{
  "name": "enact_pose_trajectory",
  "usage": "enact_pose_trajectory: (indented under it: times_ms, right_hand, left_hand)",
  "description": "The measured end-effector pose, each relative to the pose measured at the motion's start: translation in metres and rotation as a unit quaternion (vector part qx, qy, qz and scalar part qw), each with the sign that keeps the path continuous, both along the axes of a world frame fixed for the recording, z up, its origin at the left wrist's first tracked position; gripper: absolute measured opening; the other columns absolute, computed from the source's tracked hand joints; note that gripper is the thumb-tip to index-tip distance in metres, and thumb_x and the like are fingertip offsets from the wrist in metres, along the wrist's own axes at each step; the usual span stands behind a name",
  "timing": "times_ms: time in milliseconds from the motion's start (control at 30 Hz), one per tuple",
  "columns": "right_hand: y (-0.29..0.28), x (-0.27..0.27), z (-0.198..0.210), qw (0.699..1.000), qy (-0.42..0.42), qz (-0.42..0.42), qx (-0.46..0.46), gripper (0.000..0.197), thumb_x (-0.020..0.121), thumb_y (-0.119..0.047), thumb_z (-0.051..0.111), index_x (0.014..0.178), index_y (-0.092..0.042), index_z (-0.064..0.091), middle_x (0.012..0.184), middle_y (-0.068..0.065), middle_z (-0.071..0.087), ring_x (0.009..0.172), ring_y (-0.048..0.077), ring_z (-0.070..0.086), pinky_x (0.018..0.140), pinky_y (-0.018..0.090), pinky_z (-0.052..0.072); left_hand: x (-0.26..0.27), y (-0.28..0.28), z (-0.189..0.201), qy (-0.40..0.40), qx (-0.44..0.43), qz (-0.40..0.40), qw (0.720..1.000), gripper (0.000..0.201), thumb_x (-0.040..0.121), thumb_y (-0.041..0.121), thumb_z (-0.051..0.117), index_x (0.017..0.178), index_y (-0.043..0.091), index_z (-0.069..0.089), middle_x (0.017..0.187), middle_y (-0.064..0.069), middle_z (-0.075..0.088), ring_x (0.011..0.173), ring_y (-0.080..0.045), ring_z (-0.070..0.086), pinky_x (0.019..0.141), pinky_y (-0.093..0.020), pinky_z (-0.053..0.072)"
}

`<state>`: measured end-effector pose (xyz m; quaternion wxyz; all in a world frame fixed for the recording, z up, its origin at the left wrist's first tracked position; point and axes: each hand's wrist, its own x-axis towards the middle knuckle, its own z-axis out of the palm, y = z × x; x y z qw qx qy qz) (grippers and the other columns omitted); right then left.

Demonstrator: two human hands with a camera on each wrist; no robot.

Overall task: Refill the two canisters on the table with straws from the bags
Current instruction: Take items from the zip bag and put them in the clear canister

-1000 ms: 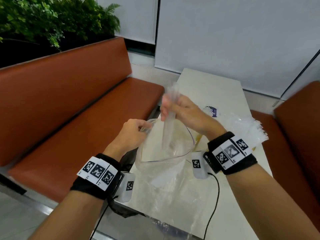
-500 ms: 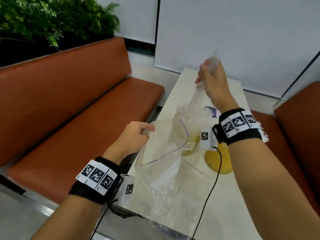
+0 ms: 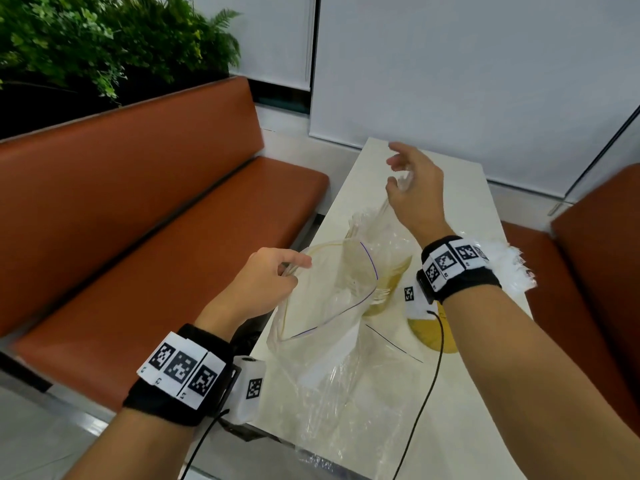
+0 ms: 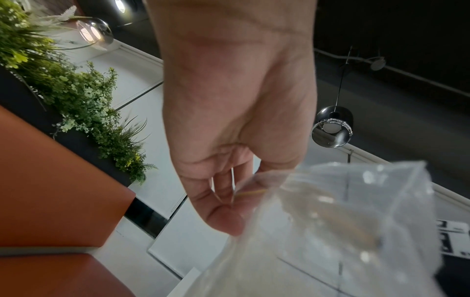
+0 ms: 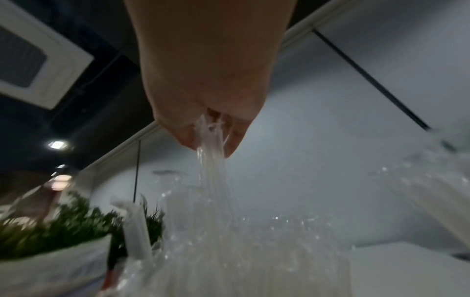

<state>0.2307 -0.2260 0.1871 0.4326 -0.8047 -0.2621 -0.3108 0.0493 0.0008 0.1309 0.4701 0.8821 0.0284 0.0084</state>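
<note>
My left hand pinches the rim of a clear zip bag and holds its mouth open over the near end of the table; the same pinch shows in the left wrist view. My right hand is raised beyond the bag, thumb and fingertips pinching the top of a bundle of clear wrapped straws. The bundle slants down into a clear yellowish canister behind the bag. In the right wrist view the straws hang from the fingertips. The index finger sticks out loosely.
A yellow lid lies on the cream table under my right wrist. A second bag of straws lies at the right edge. Orange benches run along both sides, with plants behind the left one.
My right hand pulled the straw bundle up out of the bag, carried it away from me, and now has its lower end in the canister. The left hand kept holding the bag.
</note>
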Motion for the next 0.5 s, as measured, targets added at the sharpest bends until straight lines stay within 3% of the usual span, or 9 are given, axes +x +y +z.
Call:
enact_pose_trajectory:
  times_ms: [67,133,233,267,300,367,433,500]
  right_hand:
    - [0.002,0.001,-0.007,0.996,-0.028,-0.016,-0.079,0.037,0.091,-0.011,0.063,0.128,-0.016,0.062,0.106,0.001,0.069,0.100,0.016,0.064,0.093,0.031,0.050]
    - [0.003,0.001,-0.024,0.987,-0.003,-0.046,-0.155,0.032,0.102,-0.026,0.049,0.130,-0.017,0.062,0.116,0.002,0.068,0.111,0.020,0.059,0.096,0.040,0.049]
    - [0.002,0.002,-0.040,0.941,0.087,-0.064,-0.320,0.044,0.107,-0.037,0.033,0.139,-0.018,0.056,0.142,0.010,0.054,0.133,0.030,0.044,0.111,0.048,0.037]
    - [0.003,0.002,-0.038,0.923,0.099,-0.077,-0.364,0.047,0.108,-0.038,0.028,0.141,-0.017,0.054,0.147,0.013,0.049,0.137,0.032,0.040,0.114,0.048,0.031]
    - [0.004,0.002,-0.033,0.913,0.090,-0.093,-0.387,0.048,0.108,-0.037,0.025,0.142,-0.016,0.052,0.149,0.014,0.047,0.138,0.033,0.039,0.115,0.048,0.028]
    - [0.010,-0.002,-0.020,0.929,0.013,-0.110,-0.353,0.050,0.106,-0.039,0.028,0.143,-0.013,0.050,0.147,0.014,0.048,0.136,0.033,0.042,0.114,0.047,0.030]
    - [0.018,-0.005,-0.018,0.939,-0.041,-0.103,-0.326,0.051,0.105,-0.039,0.031,0.141,-0.009,0.052,0.144,0.012,0.052,0.135,0.032,0.043,0.115,0.046,0.030]
    - [0.021,-0.006,-0.031,0.907,-0.021,-0.107,-0.407,0.052,0.106,-0.036,0.027,0.142,-0.006,0.048,0.144,0.011,0.051,0.136,0.028,0.042,0.115,0.045,0.029]
  left_hand:
    - [-0.002,-0.001,0.003,0.001,0.015,0.000,1.000,0.048,0.090,-0.001,0.053,0.117,0.032,0.074,0.069,-0.004,0.065,0.057,-0.031,0.051,0.054,-0.038,0.046]
    - [-0.005,-0.002,0.006,0.000,0.021,0.001,1.000,0.047,0.091,-0.003,0.053,0.118,0.030,0.074,0.060,0.008,0.056,0.052,-0.017,0.041,0.051,-0.028,0.035]
    - [-0.008,-0.002,0.010,0.001,0.011,-0.011,1.000,0.048,0.091,-0.001,0.053,0.119,0.032,0.073,0.068,-0.002,0.063,0.059,-0.031,0.045,0.058,-0.032,0.038]
    - [-0.009,-0.002,0.011,0.000,0.010,-0.013,1.000,0.048,0.091,-0.001,0.052,0.119,0.032,0.073,0.064,0.001,0.059,0.058,-0.030,0.043,0.057,-0.032,0.036]
    - [-0.009,-0.003,0.012,-0.003,0.010,-0.013,1.000,0.048,0.091,-0.002,0.052,0.119,0.031,0.073,0.059,0.006,0.053,0.056,-0.025,0.039,0.054,-0.030,0.032]
    - [-0.009,-0.005,0.014,-0.011,0.003,-0.012,1.000,0.047,0.091,-0.003,0.053,0.119,0.030,0.073,0.056,0.010,0.049,0.056,-0.021,0.037,0.051,-0.028,0.029]
    - [-0.010,-0.008,0.017,-0.010,-0.007,-0.022,1.000,0.048,0.091,-0.003,0.053,0.119,0.030,0.072,0.060,0.004,0.053,0.056,-0.022,0.038,0.049,-0.028,0.030]
    - [-0.010,-0.010,0.017,-0.005,-0.006,-0.035,0.999,0.048,0.090,-0.003,0.052,0.121,0.031,0.070,0.064,-0.006,0.052,0.056,-0.022,0.037,0.050,-0.028,0.030]
